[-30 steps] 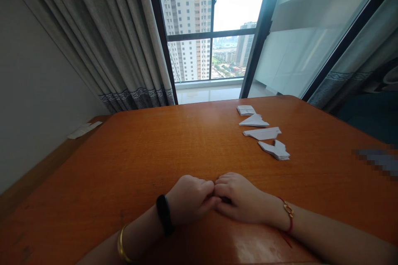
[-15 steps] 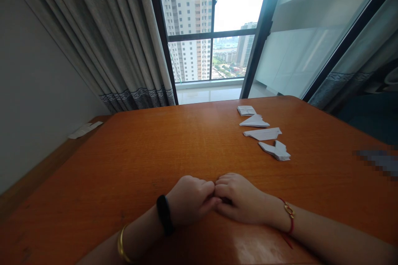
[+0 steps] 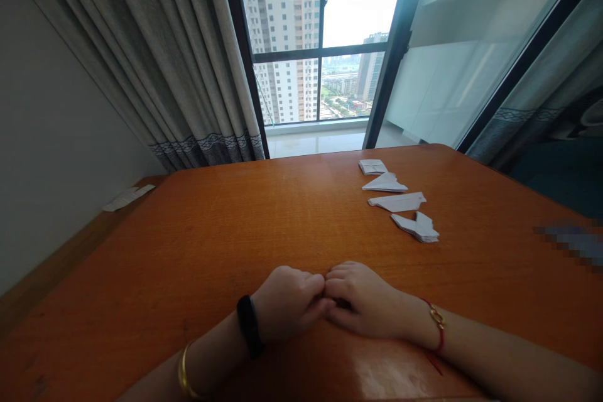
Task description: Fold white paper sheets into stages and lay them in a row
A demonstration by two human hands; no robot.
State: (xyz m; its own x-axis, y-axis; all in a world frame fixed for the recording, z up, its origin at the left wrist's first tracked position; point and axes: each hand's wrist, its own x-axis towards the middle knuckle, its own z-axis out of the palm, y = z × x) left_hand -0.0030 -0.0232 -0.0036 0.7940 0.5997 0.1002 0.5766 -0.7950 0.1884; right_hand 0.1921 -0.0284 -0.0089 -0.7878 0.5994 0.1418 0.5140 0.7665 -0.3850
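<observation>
My left hand (image 3: 292, 301), with a black band at the wrist, rests curled on the wooden table (image 3: 235, 220) near its front edge. Touching it at the fingertips is my right hand (image 3: 360, 298), also closed, a red string bracelet on its wrist. No object shows in either hand. Beyond them, right of centre, folded white papers lie in a line: a square one (image 3: 372, 167), a pointed one (image 3: 385, 183), a long flat one (image 3: 398, 202) and, nearest my right hand, one with an upright flap (image 3: 417, 227).
White paper (image 3: 129, 198) lies on a ledge at the left by the wall. A pixelated patch (image 3: 575, 244) covers something at the right edge. Behind the table are a grey curtain (image 3: 188, 63) and a window.
</observation>
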